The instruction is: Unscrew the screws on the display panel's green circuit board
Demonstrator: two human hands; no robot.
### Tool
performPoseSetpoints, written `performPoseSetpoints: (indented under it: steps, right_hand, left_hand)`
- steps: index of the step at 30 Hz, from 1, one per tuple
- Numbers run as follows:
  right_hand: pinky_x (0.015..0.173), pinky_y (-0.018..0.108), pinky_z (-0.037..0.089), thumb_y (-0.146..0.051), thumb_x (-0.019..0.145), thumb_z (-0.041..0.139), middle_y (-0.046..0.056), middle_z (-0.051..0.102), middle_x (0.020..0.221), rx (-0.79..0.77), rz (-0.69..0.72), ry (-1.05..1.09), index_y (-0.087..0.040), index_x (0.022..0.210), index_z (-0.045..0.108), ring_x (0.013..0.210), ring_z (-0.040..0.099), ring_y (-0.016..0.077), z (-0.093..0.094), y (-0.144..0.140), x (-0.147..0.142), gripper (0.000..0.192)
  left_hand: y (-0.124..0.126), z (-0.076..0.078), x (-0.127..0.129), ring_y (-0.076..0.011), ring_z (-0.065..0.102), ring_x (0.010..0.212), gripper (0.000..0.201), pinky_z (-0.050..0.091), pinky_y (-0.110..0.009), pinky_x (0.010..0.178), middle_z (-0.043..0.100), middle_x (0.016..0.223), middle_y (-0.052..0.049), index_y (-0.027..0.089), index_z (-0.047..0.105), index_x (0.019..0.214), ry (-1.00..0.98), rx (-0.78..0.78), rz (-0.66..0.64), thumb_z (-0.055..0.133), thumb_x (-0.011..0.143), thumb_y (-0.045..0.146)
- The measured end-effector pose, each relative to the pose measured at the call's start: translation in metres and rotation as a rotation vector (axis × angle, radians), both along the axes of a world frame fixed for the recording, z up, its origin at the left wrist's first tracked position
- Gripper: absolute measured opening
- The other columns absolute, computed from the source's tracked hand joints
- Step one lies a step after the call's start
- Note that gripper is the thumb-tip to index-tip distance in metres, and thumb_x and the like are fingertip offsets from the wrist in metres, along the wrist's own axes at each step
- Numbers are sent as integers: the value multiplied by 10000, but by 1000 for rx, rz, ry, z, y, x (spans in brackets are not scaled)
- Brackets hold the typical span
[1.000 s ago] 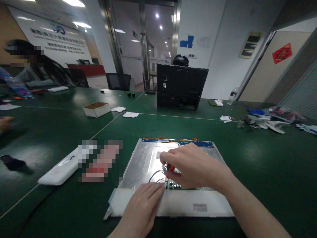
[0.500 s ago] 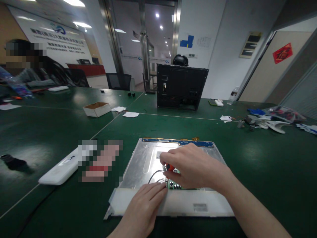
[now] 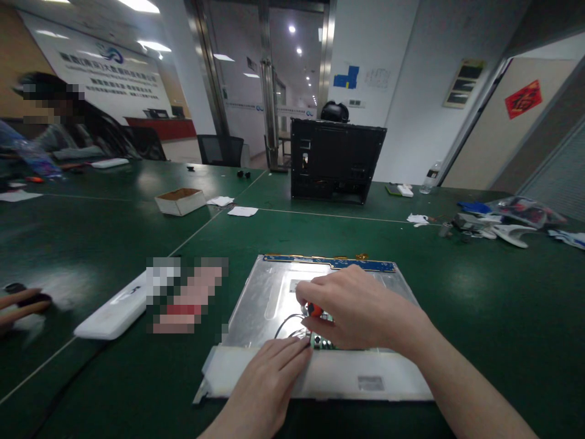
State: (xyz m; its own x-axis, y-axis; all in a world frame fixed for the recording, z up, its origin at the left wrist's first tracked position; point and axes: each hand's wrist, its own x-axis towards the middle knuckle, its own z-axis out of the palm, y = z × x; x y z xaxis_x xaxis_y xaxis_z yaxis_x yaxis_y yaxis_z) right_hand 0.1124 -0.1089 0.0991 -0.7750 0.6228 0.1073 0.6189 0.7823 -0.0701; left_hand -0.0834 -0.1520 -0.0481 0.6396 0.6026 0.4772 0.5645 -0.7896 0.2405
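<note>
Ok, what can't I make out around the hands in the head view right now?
All in the head view:
Full shape of the orange-and-black tool: mostly hidden by the right hand.
Part of the green circuit board: covered by that same hand.
Whatever lies beneath the left hand: hidden by the hand itself.
Details of the pink item: pixelated.
Rest of a co-worker's hand: cut off by the left edge.

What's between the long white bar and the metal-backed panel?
Head view: a pinkish item, too pixelated to identify, lies on the green table between the white bar and the panel.
</note>
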Motion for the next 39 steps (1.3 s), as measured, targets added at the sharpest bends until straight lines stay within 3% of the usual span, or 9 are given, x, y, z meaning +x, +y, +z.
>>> performPoseSetpoints:
  steps: [17,31,39]
  right_hand:
    - [519,278,218,-248,841,566,22,683,912,8,-9,30,-192,948,560,684,575,141,1,-1,3,121]
    - [527,274,214,-309,878,585,21,693,848,13,-26,-15,-191,936,551,676,586,144,0,1,0,136]
    - [522,283,240,-210,856,533,28,671,916,-28,9,7,-191,991,528,680,567,146,4,-3,3,136]
  left_hand:
    - [-1,0,0,-219,631,1058,578,546,-388,891,670,1179,-84,200,587,1246,12,8,-8,383,750,-16]
    - [-2,1,0,-220,628,1073,579,542,-392,900,665,1190,-90,196,583,1242,22,4,-12,386,741,-18]
    - [-1,1,1,-225,635,1062,541,552,-394,888,675,1168,-96,178,588,1218,12,21,-18,385,754,-11]
